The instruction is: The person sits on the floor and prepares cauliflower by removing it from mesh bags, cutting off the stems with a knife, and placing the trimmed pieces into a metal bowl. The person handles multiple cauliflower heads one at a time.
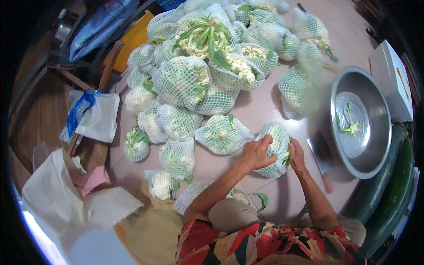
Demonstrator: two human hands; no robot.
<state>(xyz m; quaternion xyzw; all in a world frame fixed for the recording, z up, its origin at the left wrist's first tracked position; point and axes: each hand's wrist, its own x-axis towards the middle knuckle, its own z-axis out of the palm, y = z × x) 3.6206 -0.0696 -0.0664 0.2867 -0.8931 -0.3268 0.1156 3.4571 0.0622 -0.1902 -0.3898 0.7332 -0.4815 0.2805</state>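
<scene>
Between my two hands is a cauliflower in a white foam net sleeve, held just above or on the tiled floor. My left hand grips its left side, with thumb and forefinger on the netting. The fingers of my right hand press its right side, where green leaf stalks show. Another netted cauliflower lies just left of my left hand. To the right of my right hand, a cleaver with a pinkish handle rests on the floor.
A large heap of netted cauliflowers spreads ahead and left. At right stand a steel basin with leaf trimmings, a white foam box and long green gourds. A loose leaf lies near my knees. Plastic bags hang at left.
</scene>
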